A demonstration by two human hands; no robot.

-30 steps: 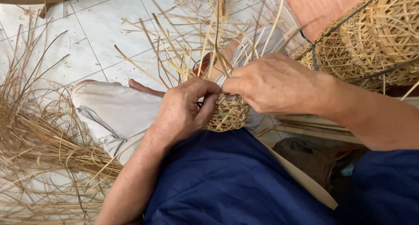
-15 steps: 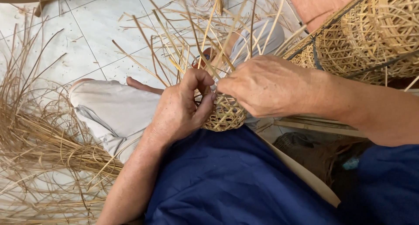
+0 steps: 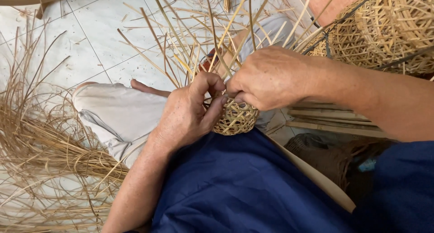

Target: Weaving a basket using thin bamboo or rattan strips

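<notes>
A small half-woven bamboo basket (image 3: 236,120) rests in my lap, with several long loose strips (image 3: 212,43) fanning upward from its rim. My left hand (image 3: 190,113) cups the basket's left side, thumb and forefinger pinching strips at the rim. My right hand (image 3: 266,77) lies over the top of the basket, fingers curled down onto the strips where they meet the left hand's fingertips. Both hands hide most of the rim.
A pile of loose bamboo strips (image 3: 40,147) lies on the white tiled floor (image 3: 104,29) at left. Finished open-weave baskets (image 3: 384,29) are stacked at upper right. Flat bamboo slats (image 3: 334,120) lie under my right forearm. My legs, in pale trousers (image 3: 122,115), stretch forward.
My left thumb and forefinger have lifted from around the basket to pinch at the rim. The right hand stays on top, shifting slightly.
</notes>
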